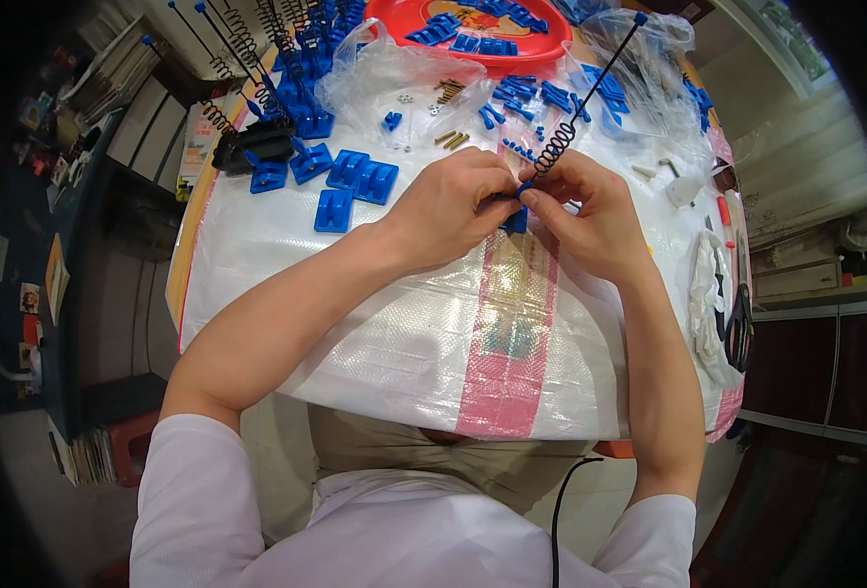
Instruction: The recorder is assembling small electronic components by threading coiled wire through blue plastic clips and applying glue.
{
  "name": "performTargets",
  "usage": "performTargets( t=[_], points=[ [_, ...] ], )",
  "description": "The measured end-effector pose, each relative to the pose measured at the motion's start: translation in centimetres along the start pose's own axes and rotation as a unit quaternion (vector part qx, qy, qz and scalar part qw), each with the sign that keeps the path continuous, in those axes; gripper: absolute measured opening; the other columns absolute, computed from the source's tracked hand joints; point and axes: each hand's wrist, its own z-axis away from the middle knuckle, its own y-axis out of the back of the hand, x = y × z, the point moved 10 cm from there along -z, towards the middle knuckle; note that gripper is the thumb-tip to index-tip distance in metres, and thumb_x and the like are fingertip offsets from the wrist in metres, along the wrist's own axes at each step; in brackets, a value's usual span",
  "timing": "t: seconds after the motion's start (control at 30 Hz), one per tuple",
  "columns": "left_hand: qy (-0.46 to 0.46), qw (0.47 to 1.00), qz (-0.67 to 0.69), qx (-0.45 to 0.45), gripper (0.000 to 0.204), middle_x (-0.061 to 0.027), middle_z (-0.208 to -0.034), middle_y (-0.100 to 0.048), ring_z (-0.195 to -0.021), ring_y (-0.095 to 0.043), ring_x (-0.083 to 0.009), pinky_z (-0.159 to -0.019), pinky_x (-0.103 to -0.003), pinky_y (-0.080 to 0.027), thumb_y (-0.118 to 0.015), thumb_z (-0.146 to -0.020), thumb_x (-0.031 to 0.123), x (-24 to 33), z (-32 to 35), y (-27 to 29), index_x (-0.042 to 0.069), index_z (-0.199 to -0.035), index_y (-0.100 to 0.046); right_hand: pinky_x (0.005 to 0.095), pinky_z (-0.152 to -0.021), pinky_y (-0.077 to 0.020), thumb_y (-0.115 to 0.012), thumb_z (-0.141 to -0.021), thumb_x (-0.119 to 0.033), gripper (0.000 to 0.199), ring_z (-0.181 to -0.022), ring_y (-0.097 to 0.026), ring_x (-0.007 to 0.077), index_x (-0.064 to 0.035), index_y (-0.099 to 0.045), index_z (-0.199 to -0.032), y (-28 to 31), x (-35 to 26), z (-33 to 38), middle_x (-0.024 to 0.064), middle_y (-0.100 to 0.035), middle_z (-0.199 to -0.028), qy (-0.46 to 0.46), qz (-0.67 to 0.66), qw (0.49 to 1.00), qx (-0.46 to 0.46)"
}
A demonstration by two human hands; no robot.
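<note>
My left hand (450, 208) and my right hand (582, 214) meet over the middle of the white woven table cover (374, 323). Together they pinch a small blue plastic piece (518, 218) joined to a black coiled-spring rod (575, 120). The rod rises up and to the right and ends in a blue tip (640, 19). Most of the blue piece is hidden by my fingers.
Several blue plastic brackets (353, 181) lie left of my hands. Finished spring rods (257, 69) stand at the back left. A red tray (472, 29) of blue parts, clear plastic bags (404, 78) with brass screws (450, 138), and scissors (740, 323) at the right edge surround the work spot.
</note>
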Motion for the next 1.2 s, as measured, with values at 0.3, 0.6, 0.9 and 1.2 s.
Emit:
performTargets(
  t=[0.3, 0.6, 0.9, 1.2],
  points=[
    [-0.011, 1.000, 0.005, 0.008, 0.016, -0.0152, -0.104, -0.070, -0.092, -0.069, -0.0303, -0.076, -0.036, -0.057, -0.074, -0.087, 0.008, 0.0, 0.0, 0.0, -0.003, -0.097, -0.072, 0.0293, -0.071, -0.0563, -0.075, -0.085, -0.007, 0.020, -0.077, -0.070, 0.0162, 0.0034, -0.067, -0.100, -0.1, -0.2, 0.0, 0.0102, -0.071, -0.089, -0.004, 0.009, 1.000, -0.013],
    [0.019, 1.000, 0.019, -0.008, 0.014, -0.0143, -0.103, -0.070, -0.087, -0.070, -0.0274, -0.071, -0.034, -0.058, -0.073, -0.087, 0.006, -0.4, 0.0, -0.1, -0.003, -0.097, -0.072, 0.0302, -0.075, -0.0571, -0.064, -0.087, -0.005, 0.020, -0.079, -0.072, 0.0162, 0.0032, -0.069, -0.105, 1.0, 1.1, 0.0, 0.0121, -0.075, -0.092, -0.057, 0.025, 0.998, -0.010],
    [0.045, 0.998, 0.025, 0.021, 0.017, -0.0141, -0.101, -0.070, -0.084, -0.070, -0.0219, -0.069, -0.031, -0.057, -0.072, -0.088, 0.006, -0.6, 0.0, 0.4, -0.003, -0.102, -0.072, 0.0281, -0.070, -0.0571, -0.070, -0.089, -0.010, 0.019, -0.075, -0.073, 0.0162, 0.0013, -0.071, -0.104, 0.5, 0.9, 0.0, 0.0114, -0.076, -0.090, -0.042, 0.030, 0.999, 0.002],
    [0.109, 0.987, 0.106, 0.059, 0.016, -0.0135, -0.089, -0.070, -0.075, -0.069, -0.0231, -0.067, -0.034, -0.055, -0.068, -0.089, 0.008, -1.2, -0.1, 1.3, -0.003, -0.101, -0.070, 0.0281, -0.072, -0.0575, -0.074, -0.089, -0.011, 0.022, -0.080, -0.073, 0.0163, -0.0012, -0.071, -0.109, 0.3, -0.1, 0.1, 0.0113, -0.076, -0.094, 0.013, 0.001, 0.999, 0.044]
  ],
)
